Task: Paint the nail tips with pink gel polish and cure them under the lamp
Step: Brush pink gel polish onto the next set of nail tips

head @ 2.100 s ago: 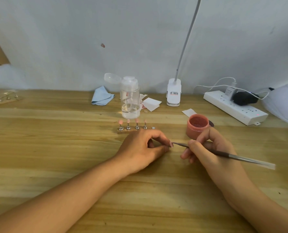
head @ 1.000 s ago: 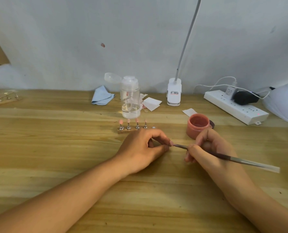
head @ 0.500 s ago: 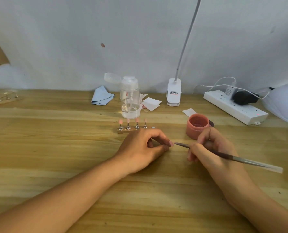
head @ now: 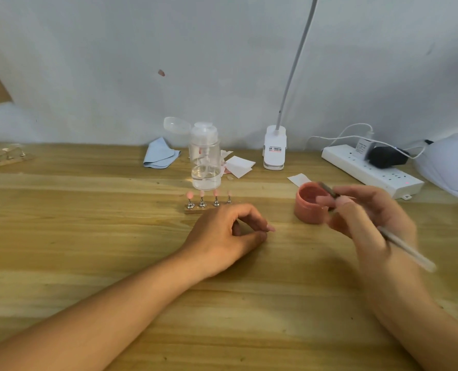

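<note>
1. The right hand (head: 367, 218) has its grip pressed together on the brush (head: 407, 250), pinching low on the thin shaft. The bristle end sits over the open pink gel jar (head: 309, 207).
2. The brush looks light and stiff, and a hold near the bristles likely gives the finest control.
3. The jar seems small and light. Dragging the brush on its rim could skid it across the table (head: 88, 236).
4. The left hand (head: 222, 234) rests on the table, thumb and forefinger pinching a small pink piece (head: 270, 228), probably a nail tip, though it is too small to tell.
5. Four nail tips (head: 209, 194) stand on metal pegs on a stand (head: 193, 210) just beyond that hand. They look thin and easily knocked, so they are best taken by the peg, never by the wet face.
6. The white dome (head: 449, 167) at the right edge, probably the lamp, lies well apart.
</note>
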Motion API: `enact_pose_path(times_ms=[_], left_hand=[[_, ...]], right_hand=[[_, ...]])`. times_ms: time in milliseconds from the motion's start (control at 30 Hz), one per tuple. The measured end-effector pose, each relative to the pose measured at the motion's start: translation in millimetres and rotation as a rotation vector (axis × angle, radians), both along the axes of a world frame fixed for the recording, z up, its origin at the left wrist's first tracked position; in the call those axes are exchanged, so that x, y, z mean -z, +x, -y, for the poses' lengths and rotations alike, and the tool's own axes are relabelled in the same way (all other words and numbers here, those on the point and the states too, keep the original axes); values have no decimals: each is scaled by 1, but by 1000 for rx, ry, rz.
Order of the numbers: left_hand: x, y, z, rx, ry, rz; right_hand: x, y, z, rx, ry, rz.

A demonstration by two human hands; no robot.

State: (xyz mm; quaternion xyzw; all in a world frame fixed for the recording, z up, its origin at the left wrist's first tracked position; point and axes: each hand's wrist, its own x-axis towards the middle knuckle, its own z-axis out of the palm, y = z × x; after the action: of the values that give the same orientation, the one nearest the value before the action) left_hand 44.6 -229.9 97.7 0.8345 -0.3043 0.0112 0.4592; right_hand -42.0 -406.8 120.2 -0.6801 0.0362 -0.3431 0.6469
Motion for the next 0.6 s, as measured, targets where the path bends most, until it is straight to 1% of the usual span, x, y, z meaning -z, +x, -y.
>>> enact_pose_path(times_ms=[167, 367, 600], left_hand=[[0, -1, 0, -12, -6, -5], [-1, -2, 0, -5, 3, -8], [-1, -2, 1, -4, 11, -15]], right_hand=[[4, 7, 12, 98, -56, -132], [5, 15, 16, 145, -123, -225], [7, 19, 15, 156, -158, -257]])
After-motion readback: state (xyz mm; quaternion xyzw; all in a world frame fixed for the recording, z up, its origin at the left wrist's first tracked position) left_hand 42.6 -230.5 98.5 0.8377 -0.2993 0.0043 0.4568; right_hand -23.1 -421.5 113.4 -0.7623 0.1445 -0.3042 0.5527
